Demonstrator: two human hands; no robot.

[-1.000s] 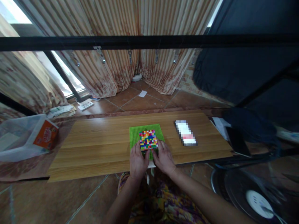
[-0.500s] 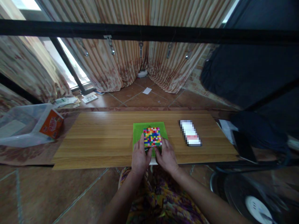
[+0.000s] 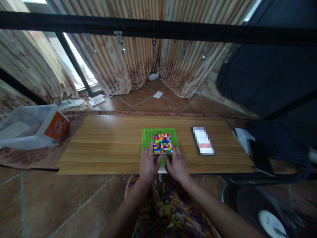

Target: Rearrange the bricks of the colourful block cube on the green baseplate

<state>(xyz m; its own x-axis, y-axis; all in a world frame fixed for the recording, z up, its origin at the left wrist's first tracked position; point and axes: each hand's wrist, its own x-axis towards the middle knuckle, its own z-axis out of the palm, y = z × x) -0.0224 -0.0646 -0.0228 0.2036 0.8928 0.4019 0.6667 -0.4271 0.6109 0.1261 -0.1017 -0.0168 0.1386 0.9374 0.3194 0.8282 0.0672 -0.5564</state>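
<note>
A square block of many-coloured toy bricks (image 3: 162, 143) sits over a green studded baseplate (image 3: 147, 135) near the table's front edge. My left hand (image 3: 148, 164) is closed on the block's left side, fingers along its edge and thumb at the near side. On the opposite side my right hand (image 3: 177, 163) grips it the same way, thumb close to the other thumb. Whether the block is fixed to the baseplate or lifted a little, I cannot tell. The undersides of the block and my fingertips are partly hidden.
The wooden tabletop (image 3: 106, 142) carries a phone with a blurred screen (image 3: 203, 141) right of the baseplate. A clear plastic bin (image 3: 27, 129) with an orange label stands at the left. A dark phone-like slab (image 3: 261, 157) lies past the right end. A black bar (image 3: 158, 28) crosses ahead.
The view has shifted slightly, so the whole scene sits a little higher and to the right. Both hands keep their places on the brick block.
</note>
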